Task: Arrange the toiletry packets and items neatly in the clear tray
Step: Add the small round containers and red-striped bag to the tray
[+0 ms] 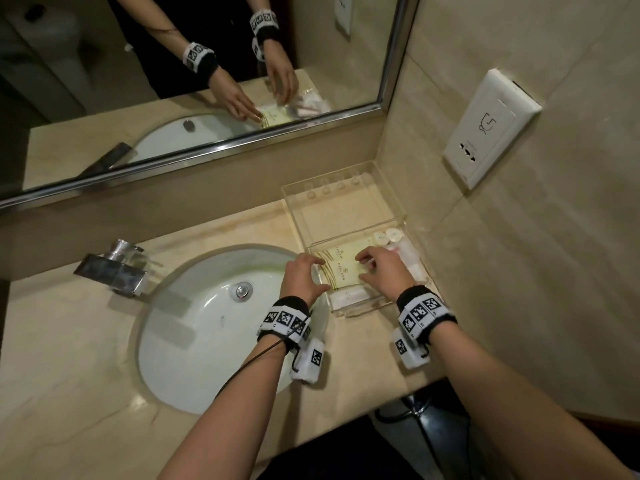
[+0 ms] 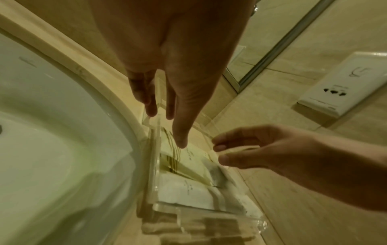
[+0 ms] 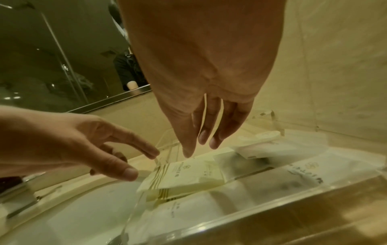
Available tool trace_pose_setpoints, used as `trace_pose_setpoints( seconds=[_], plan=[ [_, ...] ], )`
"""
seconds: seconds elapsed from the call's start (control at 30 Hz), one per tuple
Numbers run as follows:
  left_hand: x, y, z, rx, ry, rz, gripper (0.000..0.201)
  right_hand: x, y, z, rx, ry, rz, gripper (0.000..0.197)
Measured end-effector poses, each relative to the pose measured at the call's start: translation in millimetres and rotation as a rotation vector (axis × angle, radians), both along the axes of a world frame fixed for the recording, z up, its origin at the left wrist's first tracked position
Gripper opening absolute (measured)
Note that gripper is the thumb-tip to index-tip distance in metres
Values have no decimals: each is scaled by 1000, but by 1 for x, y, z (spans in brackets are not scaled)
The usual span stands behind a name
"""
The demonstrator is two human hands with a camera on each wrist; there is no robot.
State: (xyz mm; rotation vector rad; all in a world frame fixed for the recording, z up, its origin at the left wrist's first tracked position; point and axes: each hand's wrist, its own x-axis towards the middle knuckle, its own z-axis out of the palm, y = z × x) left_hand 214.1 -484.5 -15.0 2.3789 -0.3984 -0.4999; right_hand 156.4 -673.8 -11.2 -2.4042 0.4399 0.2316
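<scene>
Both hands are hovering over the packets in the clear tray (image 1: pixel 349 308) on the counter (image 1: pixel 69 341).

The tray is sitting right of the sink (image 1: pixel 207 327), against the tiled wall. The cream gold-striped packet (image 1: pixel 341 270) is lying on top of other white packets (image 2: pixel 188 192), with small white bottles (image 1: pixel 393 235) at the tray's far right. The left hand (image 1: pixel 300 277) is spreading loose fingers (image 3: pixel 146 150) over the packet's striped end, gripping nothing. The right hand (image 1: pixel 382 271) is holding relaxed fingers (image 2: pixel 220 146) just above the packet's other end, also holding nothing.
</scene>
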Motion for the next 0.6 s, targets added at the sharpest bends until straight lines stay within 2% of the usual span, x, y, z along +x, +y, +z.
trace_pose_setpoints(
  seconds=[0.13, 0.27, 0.6],
  plan=[
    [1, -8, -1, 105, -68, -47, 57, 10, 5, 1, -64, 8, 81, 50],
    [2, -18, -8, 223, -114, -79, 61, 24, 6, -10, -107, 79, 244, 64],
    [-15, -40, -20, 245, -127, 75, 48, 32, -10, -25, -158, 77, 358, 56]
  ],
)
